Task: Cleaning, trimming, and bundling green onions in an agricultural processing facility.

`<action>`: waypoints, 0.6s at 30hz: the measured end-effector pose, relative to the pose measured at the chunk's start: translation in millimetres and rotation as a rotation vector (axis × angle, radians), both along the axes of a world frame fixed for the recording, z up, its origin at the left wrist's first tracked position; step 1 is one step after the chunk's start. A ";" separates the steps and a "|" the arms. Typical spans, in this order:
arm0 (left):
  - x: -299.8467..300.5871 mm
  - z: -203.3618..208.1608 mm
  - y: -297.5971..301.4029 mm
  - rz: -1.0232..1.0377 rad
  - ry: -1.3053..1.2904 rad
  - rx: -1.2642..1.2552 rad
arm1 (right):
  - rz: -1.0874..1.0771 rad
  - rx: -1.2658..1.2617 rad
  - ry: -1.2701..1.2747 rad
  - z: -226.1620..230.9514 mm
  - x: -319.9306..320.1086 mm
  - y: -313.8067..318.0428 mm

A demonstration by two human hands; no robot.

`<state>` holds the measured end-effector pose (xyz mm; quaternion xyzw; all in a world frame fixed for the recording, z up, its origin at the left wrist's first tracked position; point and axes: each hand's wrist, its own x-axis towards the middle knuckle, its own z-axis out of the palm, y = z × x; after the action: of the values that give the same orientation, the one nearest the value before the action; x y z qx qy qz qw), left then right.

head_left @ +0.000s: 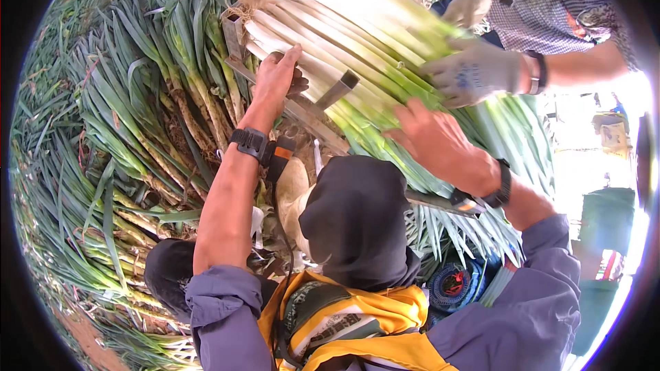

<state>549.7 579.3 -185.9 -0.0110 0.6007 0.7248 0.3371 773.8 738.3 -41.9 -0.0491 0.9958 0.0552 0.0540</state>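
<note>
A thick bundle of long green onions (344, 62), white at the root end and green toward the right, lies across a metal frame (313, 120) in front of me. My left hand (276, 81) is beside the white stalks at the frame's left end, fingers partly bent and dark at the tips; I see nothing held in it. Flat against the green part, my right hand (440, 141) has its fingers stretched out, slightly blurred. Across from me, another person's gloved hand (474, 72) rests on the leaves, and their other gloved hand (469, 3) is behind it.
Unpeeled green onions (137, 110) with brown, soiled stems are heaped along the left. A short square metal post (337, 89) rises from the frame beside the bundle. Green bins (608, 220) stand at the right. A blue round item (450, 283) sits below the leaf ends.
</note>
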 end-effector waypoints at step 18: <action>14.2 -10.5 7.0 0.095 0.038 -0.019 | -0.148 -0.032 -0.235 13.7 22.4 12.4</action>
<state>563.9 586.4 -196.4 -0.0288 0.6127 0.7344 0.2905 796.1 750.7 -28.2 0.0174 0.9843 0.0288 0.1735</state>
